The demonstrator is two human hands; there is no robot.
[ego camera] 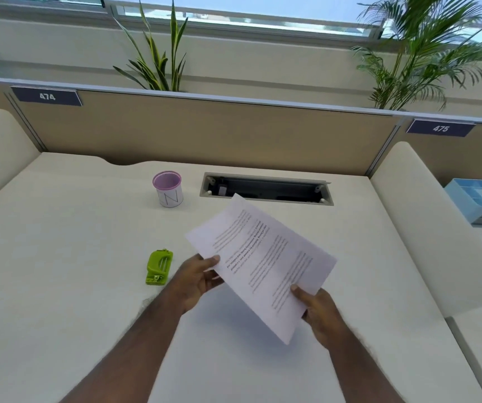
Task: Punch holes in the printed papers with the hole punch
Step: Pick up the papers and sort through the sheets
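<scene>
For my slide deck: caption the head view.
Both hands, left hand and right hand, hold printed papers above the desk; hole punch waits nearby.

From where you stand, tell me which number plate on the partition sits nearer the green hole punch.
The plate reading 474, at the partition's left end above the hole punch; the 475 plate hangs far right.

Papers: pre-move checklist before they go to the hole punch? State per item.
1. Printed papers held by both hands: ok, left hand on one edge, right hand on the near corner.
2. Sheets squared into one stack: cannot tell.
3. Hole punch reachable: ok, it lies on the desk beside the left hand, apart from it.
4. Punch slot facing the papers: cannot tell.
5. A hand free to press the punch: not ok, both hold paper.
6. Pen cup out of the way: ok.
</scene>
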